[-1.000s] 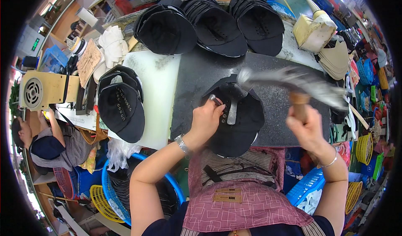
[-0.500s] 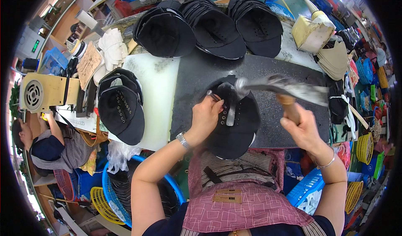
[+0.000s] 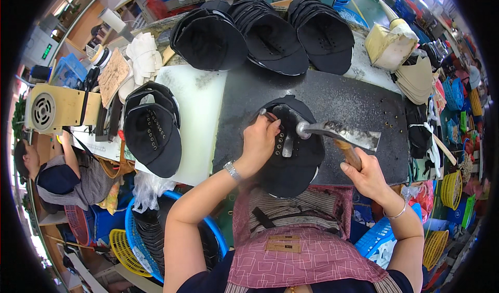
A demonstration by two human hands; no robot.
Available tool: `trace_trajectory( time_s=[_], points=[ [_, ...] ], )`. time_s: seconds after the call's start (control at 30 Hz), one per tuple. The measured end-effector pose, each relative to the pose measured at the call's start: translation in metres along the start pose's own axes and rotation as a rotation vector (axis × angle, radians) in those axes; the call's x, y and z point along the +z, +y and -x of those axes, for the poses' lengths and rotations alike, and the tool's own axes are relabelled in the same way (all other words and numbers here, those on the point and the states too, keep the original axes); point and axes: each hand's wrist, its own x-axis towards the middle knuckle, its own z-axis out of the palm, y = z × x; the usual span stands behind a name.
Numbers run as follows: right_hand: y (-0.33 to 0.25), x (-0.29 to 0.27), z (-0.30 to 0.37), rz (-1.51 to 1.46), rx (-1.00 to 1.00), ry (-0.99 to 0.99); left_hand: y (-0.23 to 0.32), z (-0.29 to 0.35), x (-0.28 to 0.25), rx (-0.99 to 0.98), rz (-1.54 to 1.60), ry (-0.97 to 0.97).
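A black shoe upper [image 3: 292, 173] lies in front of me on the dark work board [image 3: 358, 106], with brass-coloured eyelets along the left side of its opening. A grey metallic-looking strip [image 3: 287, 146] shows between its lacing edges. My left hand [image 3: 260, 142] rests on the upper's left side, fingers pinched round a short metal punch [image 3: 266, 114]; its working end is hidden by the fingers. My right hand [image 3: 368, 176] grips the wooden handle of a hammer [image 3: 335, 132]. The hammer's round face is over the upper, right of my left fingertips; contact cannot be made out.
Stacks of black uppers [image 3: 270, 41] line the table's far side. More uppers with eyelets [image 3: 150, 137] lie on the white board [image 3: 200, 116] at left. Loose eyelets [image 3: 387, 122] are scattered at right. A blue-rimmed basket [image 3: 221, 230] stands below left. Another person [image 3: 62, 178] sits far left.
The hammer, blurred by motion earlier, is now sharper and nearer to me. My right hand has come slightly left and toward me. My left hand keeps the punch on the upper.
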Motion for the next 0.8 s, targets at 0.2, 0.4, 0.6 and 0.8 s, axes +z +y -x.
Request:
trace_trajectory(
  time_s=[0.2, 0.4, 0.6, 0.8],
  points=[
    [-0.022, -0.022, -0.013, -0.103, -0.065, 0.084, 0.001, -0.004, 0.004, 0.234, -0.247, 0.016],
    [-0.005, 0.001, -0.035, -0.413, -0.354, 0.009, 0.017, -0.011, 0.001, 0.41, -0.423, -0.149],
    [-0.003, -0.01, 0.012, 0.057, 0.056, -0.15, -0.008, -0.018, -0.015, 0.218, -0.069, -0.211],
    [0.011, -0.013, 0.044, 0.091, 0.145, -0.216, 0.052, 0.005, -0.017, 0.277, -0.009, -0.223]
  ],
)
